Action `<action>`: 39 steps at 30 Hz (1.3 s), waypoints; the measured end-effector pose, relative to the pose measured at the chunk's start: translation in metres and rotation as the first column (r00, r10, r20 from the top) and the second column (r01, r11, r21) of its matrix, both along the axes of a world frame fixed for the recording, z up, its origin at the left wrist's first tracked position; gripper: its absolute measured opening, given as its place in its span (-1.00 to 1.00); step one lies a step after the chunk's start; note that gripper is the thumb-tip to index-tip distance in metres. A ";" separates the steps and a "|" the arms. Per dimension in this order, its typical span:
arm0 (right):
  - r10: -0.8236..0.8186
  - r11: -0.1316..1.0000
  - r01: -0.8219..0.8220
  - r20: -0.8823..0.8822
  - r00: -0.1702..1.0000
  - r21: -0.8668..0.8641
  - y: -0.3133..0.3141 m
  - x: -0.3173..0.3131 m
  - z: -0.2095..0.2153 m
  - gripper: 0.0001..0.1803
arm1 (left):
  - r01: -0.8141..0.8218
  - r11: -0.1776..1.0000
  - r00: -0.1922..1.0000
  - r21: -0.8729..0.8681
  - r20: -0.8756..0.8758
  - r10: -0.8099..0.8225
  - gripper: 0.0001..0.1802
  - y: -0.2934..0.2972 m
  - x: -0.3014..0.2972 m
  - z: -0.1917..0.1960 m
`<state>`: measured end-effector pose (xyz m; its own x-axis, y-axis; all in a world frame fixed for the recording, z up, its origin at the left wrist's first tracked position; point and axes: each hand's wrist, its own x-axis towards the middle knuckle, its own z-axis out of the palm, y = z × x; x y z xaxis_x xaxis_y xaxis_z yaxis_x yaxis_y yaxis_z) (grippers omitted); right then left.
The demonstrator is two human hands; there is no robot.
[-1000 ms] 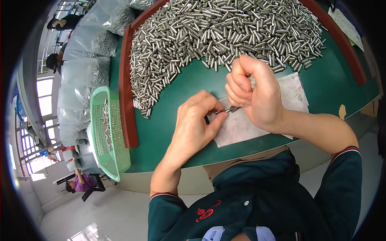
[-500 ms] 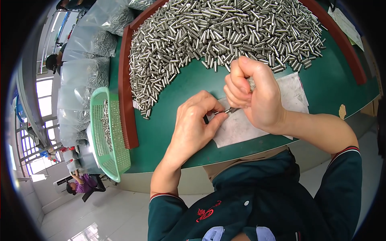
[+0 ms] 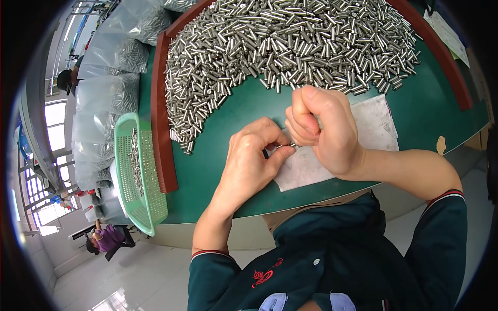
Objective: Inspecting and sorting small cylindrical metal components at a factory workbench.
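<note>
My left hand (image 3: 252,154) is low over the table, thumb and forefinger pinched on a small metal pin (image 3: 293,145), of which only the bright end shows. Just right of it, my right hand (image 3: 329,132) is curled into a fist, thumb side up, nearly touching the left fingertips. Whatever the fist holds is hidden by its fingers. Beneath both hands lies a smudged white cloth or sheet (image 3: 306,173). Beyond them spreads a large heap of short, shiny metal pins (image 3: 295,44).
Dark red rails (image 3: 165,114) border the green tabletop (image 3: 207,181) left and right. A green mesh basket (image 3: 148,207) with pins stands outside the left rail, beside clear bags (image 3: 124,93) of pins. Papers (image 3: 446,36) lie at the far right. A seated person (image 3: 109,238) is at far left.
My right fist has dropped slightly toward me and left, closer to the left fingertips. The left hand keeps its pinch almost in place.
</note>
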<state>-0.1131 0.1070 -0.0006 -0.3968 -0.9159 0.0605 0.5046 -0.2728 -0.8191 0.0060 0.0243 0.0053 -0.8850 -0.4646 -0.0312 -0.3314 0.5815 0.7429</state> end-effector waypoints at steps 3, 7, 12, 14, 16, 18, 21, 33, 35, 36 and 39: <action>-0.026 1.000 0.024 -0.167 0.986 -0.013 0.001 -0.003 -0.002 -0.65 | 0.006 1.000 1.000 0.009 -0.010 -0.006 -0.86 0.000 0.000 0.001; -0.010 1.000 0.007 -0.172 0.985 -0.016 -0.001 0.000 -0.004 -0.72 | 0.013 1.000 1.000 0.013 -0.011 -0.012 -0.86 -0.001 -0.001 0.002; 0.062 0.998 -0.062 -0.014 0.998 0.017 0.000 -0.008 -0.003 -0.70 | 0.038 0.999 0.999 -0.023 -0.006 -0.039 -0.88 -0.003 0.003 0.001; 0.079 0.997 -0.079 0.056 0.995 -0.006 0.001 -0.010 -0.001 -0.67 | 0.054 0.997 0.998 -0.046 -0.011 -0.055 -0.89 -0.002 0.002 0.001; 0.059 0.998 -0.059 0.011 0.998 -0.016 0.000 -0.006 0.000 -0.63 | 0.116 0.961 0.991 -0.250 -0.036 -0.128 -0.90 -0.001 0.003 0.003; 0.031 0.999 -0.032 -0.039 0.999 -0.035 -0.001 -0.004 0.000 -0.58 | 0.115 0.884 0.987 -0.454 -0.049 -0.154 -0.90 0.005 0.003 0.000; 0.068 0.998 -0.068 0.038 0.997 -0.018 -0.002 -0.006 0.000 -0.59 | 0.173 0.725 0.983 -0.667 0.076 -0.165 -0.89 0.012 0.002 -0.002; 0.087 0.996 -0.088 0.140 0.986 0.001 -0.004 -0.011 -0.002 -0.59 | 0.064 0.342 0.912 0.938 -0.194 0.361 -0.87 -0.036 0.007 0.001; 0.089 0.996 -0.090 0.136 0.987 0.000 -0.004 -0.010 -0.001 -0.59 | 0.020 0.240 0.881 0.971 -0.130 0.454 -0.77 -0.037 0.006 0.000; 0.083 0.997 -0.083 0.161 0.983 -0.003 -0.004 -0.010 -0.001 -0.61 | 0.002 0.236 0.873 0.972 -0.117 0.474 -0.74 -0.038 0.004 0.002; 0.079 0.997 -0.079 0.183 0.980 -0.004 -0.004 -0.011 -0.001 -0.62 | 0.040 0.279 0.855 0.959 -0.177 0.488 -0.64 -0.049 0.003 -0.008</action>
<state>-0.1239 0.1029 -0.0018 -0.3273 -0.9449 -0.0093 0.6656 -0.2236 -0.7120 0.0088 -0.0250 -0.0030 -0.7913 -0.5353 -0.2955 0.1242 -0.6140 0.7795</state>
